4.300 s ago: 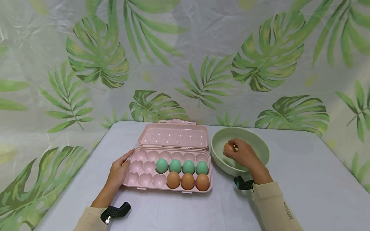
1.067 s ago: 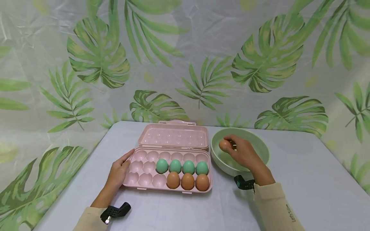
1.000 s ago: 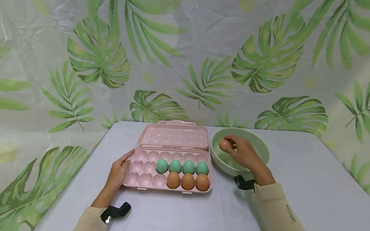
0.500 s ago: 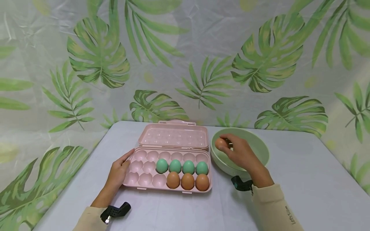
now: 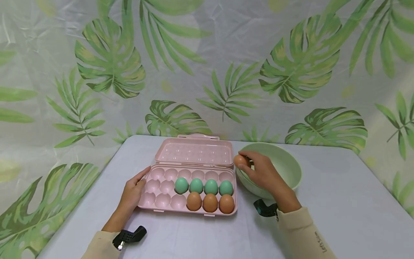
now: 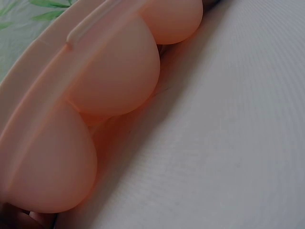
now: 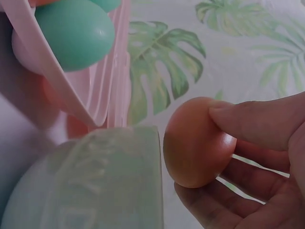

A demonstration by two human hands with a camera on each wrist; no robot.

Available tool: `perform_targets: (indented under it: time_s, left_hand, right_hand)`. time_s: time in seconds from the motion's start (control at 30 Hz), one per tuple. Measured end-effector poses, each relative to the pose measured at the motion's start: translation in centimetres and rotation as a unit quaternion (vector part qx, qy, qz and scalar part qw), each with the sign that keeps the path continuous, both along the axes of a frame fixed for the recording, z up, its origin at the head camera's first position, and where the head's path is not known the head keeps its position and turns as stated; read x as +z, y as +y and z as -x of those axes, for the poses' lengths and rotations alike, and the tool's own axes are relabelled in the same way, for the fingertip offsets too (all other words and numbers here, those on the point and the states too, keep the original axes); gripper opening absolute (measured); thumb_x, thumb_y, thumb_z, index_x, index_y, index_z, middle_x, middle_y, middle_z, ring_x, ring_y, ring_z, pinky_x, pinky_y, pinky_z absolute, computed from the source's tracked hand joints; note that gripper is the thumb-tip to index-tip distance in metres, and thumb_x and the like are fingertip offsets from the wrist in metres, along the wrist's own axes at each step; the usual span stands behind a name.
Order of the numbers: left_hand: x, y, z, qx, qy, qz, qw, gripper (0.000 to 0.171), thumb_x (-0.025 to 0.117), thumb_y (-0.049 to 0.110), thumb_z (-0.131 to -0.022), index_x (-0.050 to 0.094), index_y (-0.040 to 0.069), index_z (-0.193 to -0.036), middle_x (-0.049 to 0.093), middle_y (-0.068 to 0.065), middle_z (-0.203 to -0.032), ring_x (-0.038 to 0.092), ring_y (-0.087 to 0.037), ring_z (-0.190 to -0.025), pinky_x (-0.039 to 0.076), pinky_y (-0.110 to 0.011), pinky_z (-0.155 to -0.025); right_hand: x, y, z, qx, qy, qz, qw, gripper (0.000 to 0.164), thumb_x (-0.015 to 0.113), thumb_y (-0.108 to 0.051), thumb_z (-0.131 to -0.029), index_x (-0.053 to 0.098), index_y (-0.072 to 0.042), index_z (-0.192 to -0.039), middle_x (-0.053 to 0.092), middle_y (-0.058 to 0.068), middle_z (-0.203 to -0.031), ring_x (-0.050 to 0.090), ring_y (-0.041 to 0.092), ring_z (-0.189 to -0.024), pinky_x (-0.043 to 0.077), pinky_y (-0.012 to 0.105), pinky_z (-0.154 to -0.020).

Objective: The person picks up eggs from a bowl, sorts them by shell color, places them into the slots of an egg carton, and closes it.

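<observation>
A brown egg is pinched between the thumb and fingers of my right hand. In the head view it overlaps the left rim of the pale green bowl; the right wrist view shows the egg beside that rim. My left hand grips the left edge of a pink egg carton, whose rounded cups fill the left wrist view. Several green eggs stand in its middle row, and three brown eggs in the front row's right end. The back row's cups hold no eggs.
The carton's lid lies folded back behind it. Bowl and carton stand side by side on a white-covered table. A leaf-printed cloth hangs behind the table. Each wrist carries a black camera mount.
My right hand has carried the brown egg leftward from over the bowl's middle to its left rim, near the carton. My left hand and the eggs in the carton have stayed put.
</observation>
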State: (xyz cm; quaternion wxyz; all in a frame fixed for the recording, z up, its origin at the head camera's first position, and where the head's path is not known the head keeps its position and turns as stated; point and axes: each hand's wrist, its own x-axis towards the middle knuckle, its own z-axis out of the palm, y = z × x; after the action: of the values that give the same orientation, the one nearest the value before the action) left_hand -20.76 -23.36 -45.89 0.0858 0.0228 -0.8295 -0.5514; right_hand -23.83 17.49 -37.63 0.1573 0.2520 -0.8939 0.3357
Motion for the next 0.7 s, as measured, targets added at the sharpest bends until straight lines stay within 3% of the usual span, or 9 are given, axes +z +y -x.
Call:
perform_targets:
  time_s: [0.7]
  left_hand:
    - [-0.2, -0.1, 0.1, -0.005, 0.000, 0.001, 1.0000, 0.044, 0.038, 0.009, -0.101, 0.046, 0.008, -0.144, 0.041, -0.007, -0.150, 0.027, -0.024, -0.143, 0.019, -0.044, -0.117]
  right_hand:
    - [0.3, -1.2, -0.5, 0.011, -0.009, 0.007, 1.000, 0.042, 0.072, -0.013, -0.087, 0.059, 0.002, -0.124, 0.064, 0.014, -0.114, 0.063, 0.023, -0.096, 0.055, 0.039, -0.082]
